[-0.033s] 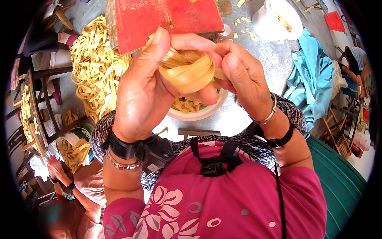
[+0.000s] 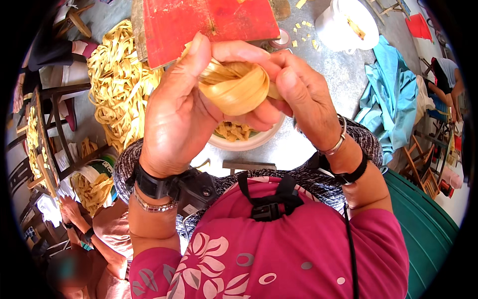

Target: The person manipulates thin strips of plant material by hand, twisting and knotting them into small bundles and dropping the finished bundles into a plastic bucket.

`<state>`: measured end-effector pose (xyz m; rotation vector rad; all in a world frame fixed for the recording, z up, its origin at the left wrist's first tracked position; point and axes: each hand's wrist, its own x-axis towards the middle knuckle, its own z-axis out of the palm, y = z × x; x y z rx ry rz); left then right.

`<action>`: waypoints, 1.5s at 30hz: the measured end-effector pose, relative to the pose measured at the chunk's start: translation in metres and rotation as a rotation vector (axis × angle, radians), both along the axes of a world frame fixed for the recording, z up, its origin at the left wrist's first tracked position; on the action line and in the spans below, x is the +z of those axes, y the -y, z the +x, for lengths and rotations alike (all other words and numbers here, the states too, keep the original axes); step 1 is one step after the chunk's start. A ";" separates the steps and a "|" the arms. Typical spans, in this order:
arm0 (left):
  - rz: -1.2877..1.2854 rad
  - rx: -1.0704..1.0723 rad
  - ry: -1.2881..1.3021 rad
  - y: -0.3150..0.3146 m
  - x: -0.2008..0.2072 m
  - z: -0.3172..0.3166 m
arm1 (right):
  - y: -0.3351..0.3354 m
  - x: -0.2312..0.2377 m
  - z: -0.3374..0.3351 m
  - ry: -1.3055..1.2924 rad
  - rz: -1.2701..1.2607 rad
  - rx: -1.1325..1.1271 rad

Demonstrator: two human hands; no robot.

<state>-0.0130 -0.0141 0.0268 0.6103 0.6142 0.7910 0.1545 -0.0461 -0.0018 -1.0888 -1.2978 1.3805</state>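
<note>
Between my hands is a coiled bundle of flat, glossy yellow strip (image 2: 236, 94), looped over itself. My left hand (image 2: 172, 109) is curled round its left side, thumb up, with fingers passing behind and below the coil. My right hand (image 2: 311, 99) pinches the strip at the coil's right end between thumb and fingers. Just below the bundle is a round white basin (image 2: 249, 144), partly hidden by my hands, holding small yellow pieces (image 2: 234, 132). What exactly the strip is made of I cannot tell.
A red board (image 2: 214, 20) lies ahead. To the left spreads a big heap of yellow strips (image 2: 119, 84). A white bucket (image 2: 343, 25) and a blue cloth (image 2: 388, 94) are at the right, a green lid-like surface (image 2: 418, 229) lower right. Another person's hand (image 2: 69, 209) shows lower left.
Almost nothing differs. The left fingers under the coil have shifted slightly to the right, and both hands have moved a tiny bit.
</note>
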 end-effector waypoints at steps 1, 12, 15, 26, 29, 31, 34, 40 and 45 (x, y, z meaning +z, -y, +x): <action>0.027 -0.015 0.015 -0.001 -0.003 -0.001 | -0.001 0.002 0.000 0.012 0.020 0.005; 0.042 0.168 0.126 -0.016 -0.003 -0.035 | 0.005 0.002 0.028 0.276 0.070 0.173; 0.050 0.181 0.080 -0.014 -0.007 -0.031 | 0.007 -0.002 0.028 0.272 0.021 0.172; 0.325 0.119 -0.647 -0.003 -0.007 -0.014 | 0.004 -0.004 0.018 0.200 -0.185 0.178; 0.346 0.149 -0.639 -0.002 -0.010 -0.009 | 0.001 -0.005 0.005 0.105 -0.160 0.173; 0.313 0.155 -0.592 -0.003 -0.009 -0.009 | -0.001 -0.003 0.001 0.119 -0.117 0.203; 0.218 0.186 -0.411 -0.007 -0.005 -0.019 | -0.008 0.006 0.002 0.210 -0.025 0.263; 0.193 0.358 -0.389 -0.010 0.001 -0.022 | -0.012 0.018 0.017 0.360 0.194 0.221; 0.344 0.398 -0.288 -0.031 0.011 -0.015 | -0.037 0.039 0.021 0.524 0.321 0.042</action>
